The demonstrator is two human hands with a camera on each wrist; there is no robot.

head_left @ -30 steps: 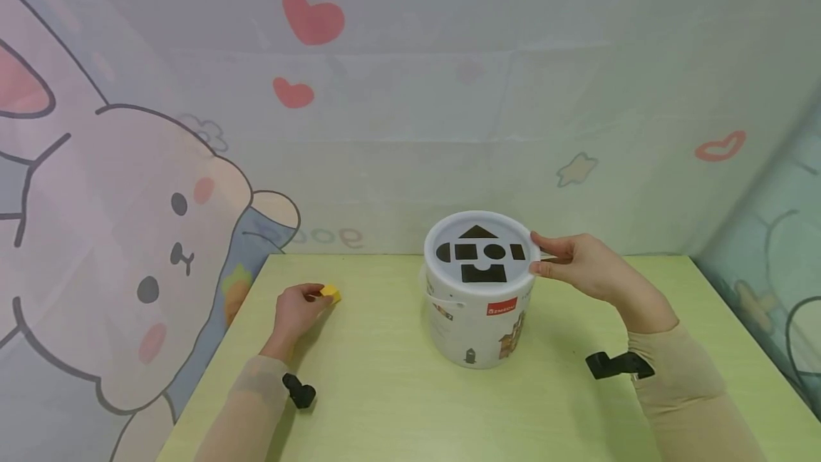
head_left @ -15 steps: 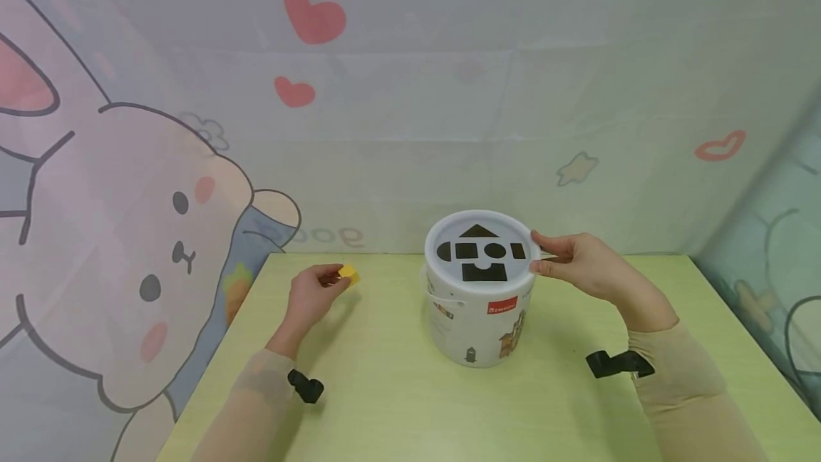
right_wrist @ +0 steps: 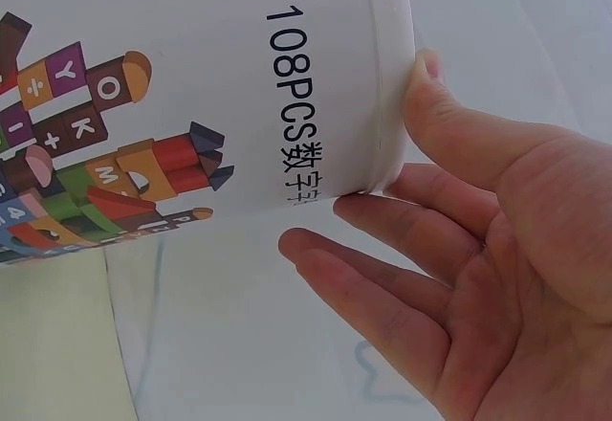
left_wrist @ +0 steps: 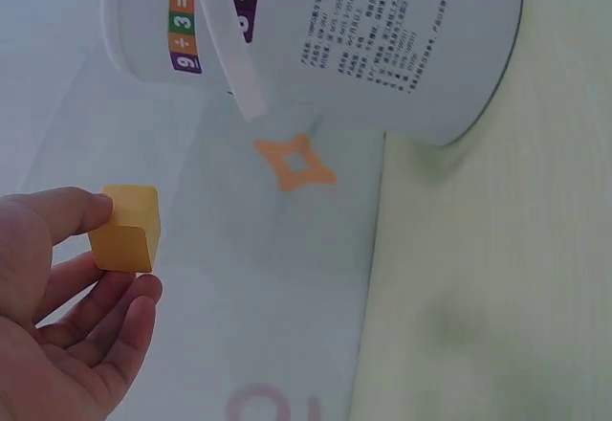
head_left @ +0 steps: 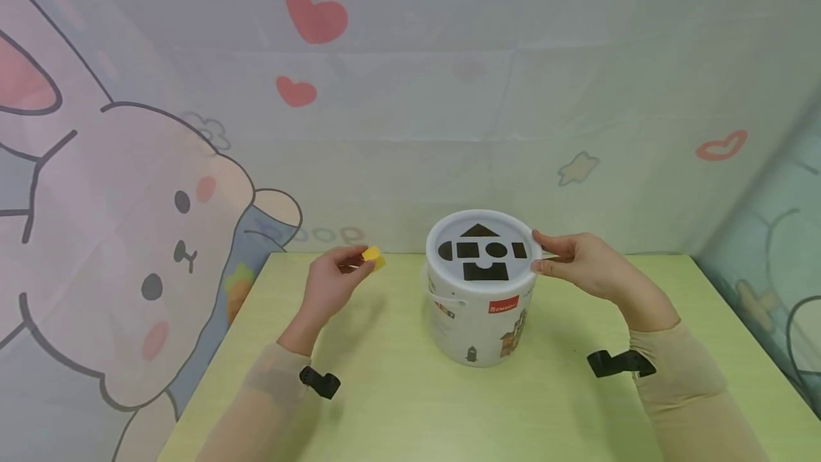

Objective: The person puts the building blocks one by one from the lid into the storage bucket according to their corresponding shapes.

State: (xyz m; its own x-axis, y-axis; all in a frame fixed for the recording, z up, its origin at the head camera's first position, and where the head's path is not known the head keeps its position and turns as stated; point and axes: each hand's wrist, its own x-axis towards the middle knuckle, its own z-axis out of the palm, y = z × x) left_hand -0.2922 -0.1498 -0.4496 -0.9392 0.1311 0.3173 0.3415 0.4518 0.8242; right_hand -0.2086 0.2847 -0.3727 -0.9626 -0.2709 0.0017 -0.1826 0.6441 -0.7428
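Thumb and fingers of my left hand (head_left: 333,280) pinch a small yellow block (left_wrist: 125,230), raised over the back left of the table. In the left wrist view two flat faces of it show, and the lower fingers curl loosely beneath. A white toy-block bucket (head_left: 477,326) stands upright to the right of that hand. Its lid (head_left: 449,278) has several dark cut-out holes: triangle, square, circle, half-round, rectangle and a notched one. My right hand (head_left: 586,269) holds the lid's right rim, thumb on the edge in the right wrist view, some fingers spread below.
The pale green-yellow table (head_left: 398,405) ends at a printed cloth backdrop (head_left: 410,105) just behind the bucket. A white handle (left_wrist: 228,43) hangs on the bucket's side. Black wrist cameras sit on both sleeves, and a dark cable (head_left: 790,341) curves at the far right.
My left hand has moved right and away from me, lifting the yellow block closer to the bucket. The right hand and the bucket have stayed in place.
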